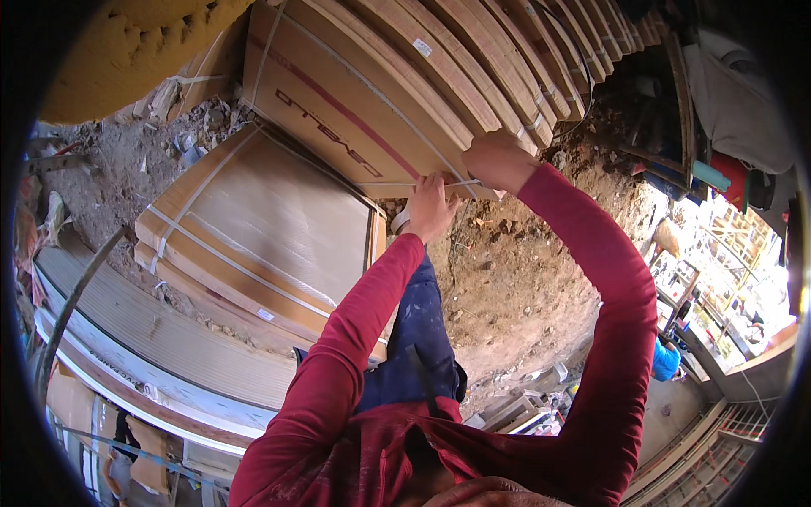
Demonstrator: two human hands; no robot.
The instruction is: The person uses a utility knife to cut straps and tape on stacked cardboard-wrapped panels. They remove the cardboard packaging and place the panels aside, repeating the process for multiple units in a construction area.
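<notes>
Head view is showing both hands working at the near right corner of the front carton (342,93), a broad brown box that is standing on edge ahead of the person, first in a row of cartons (473,63). The left hand (431,209) is bending its fingers at the near edge, beside a white strap (461,183); the right hand (498,160) is curling narrow at the corner. Whether it is gripping strap or cardboard, I cannot tell, as its fingertips are facing away.

Doing this well is, I judge, meaning sharing the load between both hands, trusting cardboard over the thin strap, and moving slowly, since such a slab could be tipping toward the trouser leg (414,338). Loose dirt (498,262) is offering doubtful footing, and the feet are hiding from sight.

Above, the picture's rim is cutting off the carton tops and a yellow object (139,55); glare is washing out the right side.
</notes>
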